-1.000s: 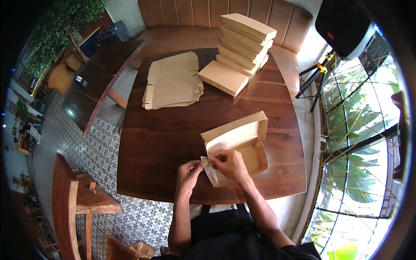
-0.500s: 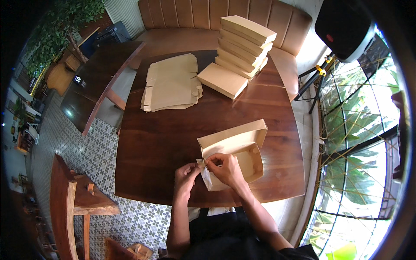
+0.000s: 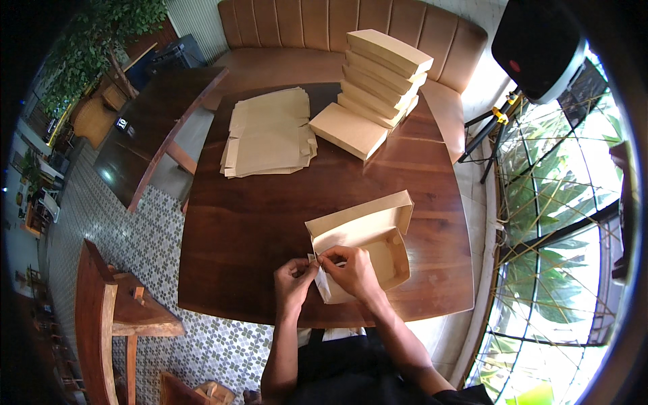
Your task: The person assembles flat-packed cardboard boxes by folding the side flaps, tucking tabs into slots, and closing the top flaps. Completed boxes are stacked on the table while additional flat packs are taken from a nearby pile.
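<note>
We pinch the box point(image 3: 361, 243) corner flap tight with both hands, left hand point(image 3: 293, 277) and right hand point(image 3: 351, 270), and we should press it flat.

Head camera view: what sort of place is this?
Probably a cafe or restaurant: a padded bench seat behind a wooden table, more tables beside it, and a stack of folded takeaway boxes.

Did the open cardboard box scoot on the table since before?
Yes. The open box slid a little toward the person, nearer the table's front edge.
</note>
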The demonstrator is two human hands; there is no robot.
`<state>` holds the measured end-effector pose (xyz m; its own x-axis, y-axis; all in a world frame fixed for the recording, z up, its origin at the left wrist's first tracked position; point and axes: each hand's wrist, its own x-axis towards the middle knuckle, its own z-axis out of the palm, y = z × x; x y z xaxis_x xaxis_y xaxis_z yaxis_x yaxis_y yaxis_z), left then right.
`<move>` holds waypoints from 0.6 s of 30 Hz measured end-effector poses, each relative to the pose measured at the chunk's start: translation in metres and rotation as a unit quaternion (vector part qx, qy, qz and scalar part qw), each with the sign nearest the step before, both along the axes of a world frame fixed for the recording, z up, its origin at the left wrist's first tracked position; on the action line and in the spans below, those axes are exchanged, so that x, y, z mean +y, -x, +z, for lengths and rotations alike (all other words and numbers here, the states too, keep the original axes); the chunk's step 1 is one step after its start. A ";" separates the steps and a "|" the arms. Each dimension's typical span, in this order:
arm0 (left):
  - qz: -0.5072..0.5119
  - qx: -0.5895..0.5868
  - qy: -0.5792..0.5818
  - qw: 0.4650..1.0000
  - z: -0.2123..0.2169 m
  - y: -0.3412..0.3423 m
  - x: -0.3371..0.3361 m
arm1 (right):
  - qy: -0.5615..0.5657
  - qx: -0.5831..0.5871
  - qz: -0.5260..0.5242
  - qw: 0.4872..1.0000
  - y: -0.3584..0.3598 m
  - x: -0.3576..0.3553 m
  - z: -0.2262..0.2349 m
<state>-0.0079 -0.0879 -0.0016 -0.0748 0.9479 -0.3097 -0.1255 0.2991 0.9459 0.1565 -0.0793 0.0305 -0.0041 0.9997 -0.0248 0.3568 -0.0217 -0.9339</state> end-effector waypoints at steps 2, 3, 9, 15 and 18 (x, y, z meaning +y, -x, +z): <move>0.007 0.021 -0.013 1.000 -0.001 -0.002 0.000 | -0.016 0.024 0.007 1.000 -0.001 -0.002 0.001; 0.011 0.021 -0.015 1.000 -0.002 -0.002 0.000 | -0.012 0.024 0.008 1.000 -0.001 -0.001 0.002; 0.013 0.031 -0.026 0.999 -0.002 -0.004 0.001 | -0.008 0.034 0.007 0.999 -0.001 -0.004 0.004; 0.024 0.003 -0.029 0.999 -0.005 -0.001 -0.002 | -0.021 0.022 -0.029 0.999 0.011 -0.014 0.003; 0.032 0.013 -0.020 0.999 -0.005 0.000 -0.003 | -0.013 0.078 -0.035 0.996 0.016 -0.019 -0.007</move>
